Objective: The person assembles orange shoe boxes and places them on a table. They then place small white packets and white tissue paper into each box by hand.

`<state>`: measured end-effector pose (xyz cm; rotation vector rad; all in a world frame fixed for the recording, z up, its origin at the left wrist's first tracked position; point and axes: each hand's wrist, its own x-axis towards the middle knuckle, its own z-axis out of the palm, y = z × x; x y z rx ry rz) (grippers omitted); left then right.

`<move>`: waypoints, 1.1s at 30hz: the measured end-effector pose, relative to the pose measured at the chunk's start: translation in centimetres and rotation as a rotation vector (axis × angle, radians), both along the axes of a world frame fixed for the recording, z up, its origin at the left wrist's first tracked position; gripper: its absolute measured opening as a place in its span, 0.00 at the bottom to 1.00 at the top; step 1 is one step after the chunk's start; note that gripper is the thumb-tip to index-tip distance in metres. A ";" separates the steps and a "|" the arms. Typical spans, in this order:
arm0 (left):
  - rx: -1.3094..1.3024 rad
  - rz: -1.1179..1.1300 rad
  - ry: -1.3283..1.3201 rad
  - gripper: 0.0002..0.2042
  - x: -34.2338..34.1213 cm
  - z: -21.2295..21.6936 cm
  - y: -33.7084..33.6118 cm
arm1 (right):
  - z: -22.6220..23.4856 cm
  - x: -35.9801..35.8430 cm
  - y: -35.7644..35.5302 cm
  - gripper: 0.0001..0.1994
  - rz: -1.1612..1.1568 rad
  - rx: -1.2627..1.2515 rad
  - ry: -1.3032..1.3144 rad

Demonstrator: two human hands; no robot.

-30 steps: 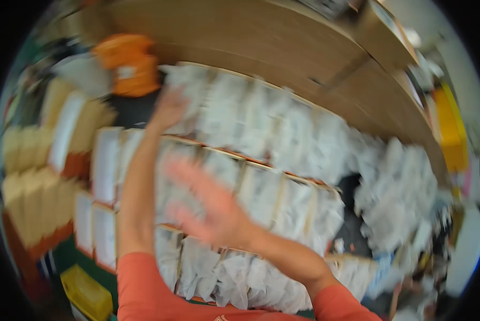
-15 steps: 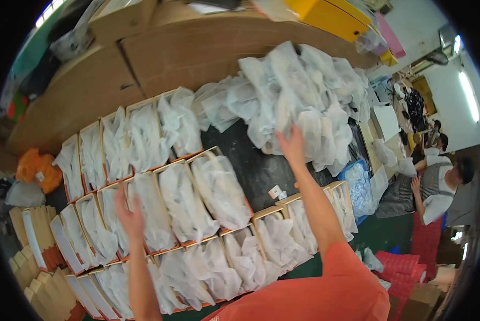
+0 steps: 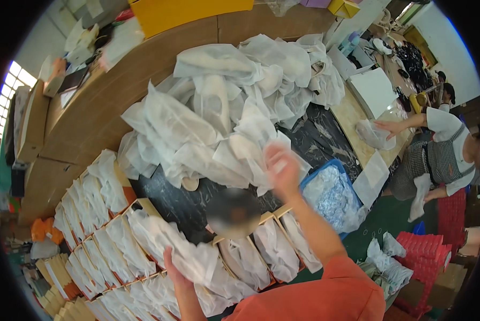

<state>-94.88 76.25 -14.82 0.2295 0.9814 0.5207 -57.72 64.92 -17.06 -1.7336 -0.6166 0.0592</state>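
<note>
A heap of shoes in thin white see-through bags (image 3: 213,117) covers much of the black table. My right hand (image 3: 282,168) is at the heap's near right edge, smeared by motion, so its fingers cannot be read. Nearer me, my left hand (image 3: 178,272) is closed on a white-wrapped shoe (image 3: 189,249), thumb up along its side; the other fingers are hidden. That bundle lies slanted over the open shoe boxes (image 3: 138,205), which stand in rows and hold more white-wrapped pairs.
A blue basket (image 3: 346,231) with crumpled clear plastic stands right of the heap. Brown boards (image 3: 127,91) wall the table's far side, with a yellow box (image 3: 189,13) above. At the right, a co-worker (image 3: 438,155) handles a white bag. Red crates (image 3: 419,262) stand on the green floor.
The view has swung right. My left hand has gone from above the boxes to a white-wrapped shoe. My right hand remains by the heap, now smeared.
</note>
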 end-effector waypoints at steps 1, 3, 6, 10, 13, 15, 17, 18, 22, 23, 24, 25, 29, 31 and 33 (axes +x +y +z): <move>0.009 0.020 0.101 0.27 -1.5 -1.2 -1.0 | -1.6 7.4 -0.6 0.12 -0.208 0.063 -0.023; 0.031 0.016 0.236 0.27 -2.1 -2.6 -2.2 | -9.7 20.6 -4.7 0.18 -0.504 -0.097 0.361; 0.042 0.071 0.348 0.28 -0.4 -0.9 -3.6 | -15.0 28.5 0.0 0.19 -0.529 -0.282 0.699; -0.079 -0.015 0.280 0.31 0.6 -1.4 -3.6 | -24.6 31.5 -1.5 0.17 -0.604 -0.184 0.571; -0.038 -0.031 0.294 0.33 1.9 -1.1 -4.3 | -23.2 28.1 -2.1 0.18 -0.537 0.188 0.637; -0.009 -0.022 0.303 0.33 2.2 0.2 -5.5 | -18.3 22.3 -2.7 0.20 -0.685 0.339 0.919; 0.002 -0.014 0.234 0.32 1.2 0.1 -6.5 | -10.2 15.5 -4.7 0.20 -0.696 0.308 1.084; -0.010 -0.066 0.194 0.32 1.3 0.3 -6.6 | -9.7 14.5 -9.6 0.19 -0.453 0.465 1.195; 0.022 -0.057 0.113 0.32 -2.6 0.8 -8.1 | -1.6 4.3 -15.0 0.20 -0.051 0.499 1.122; 0.025 -0.046 0.080 0.33 -4.2 1.2 -8.3 | 0.2 1.4 -15.1 0.21 0.003 0.451 0.946; 0.032 -0.029 0.085 0.34 -5.0 2.6 -8.5 | 1.6 -1.5 -14.3 0.21 0.079 0.407 0.777; -0.039 -0.055 0.044 0.34 -7.0 2.2 -8.7 | 1.8 -3.8 -13.8 0.22 0.173 0.641 0.997; -0.156 -0.051 -0.028 0.35 -15.0 0.8 -7.2 | 2.7 -15.9 -9.4 0.26 0.156 0.330 0.769; -0.120 0.096 -0.004 0.32 -19.9 -0.5 -6.5 | 0.8 -20.1 -9.0 0.26 0.262 0.382 0.891; -0.029 0.265 0.013 0.31 -26.7 -1.8 -4.6 | -2.9 -23.6 -8.4 0.26 0.312 0.363 0.920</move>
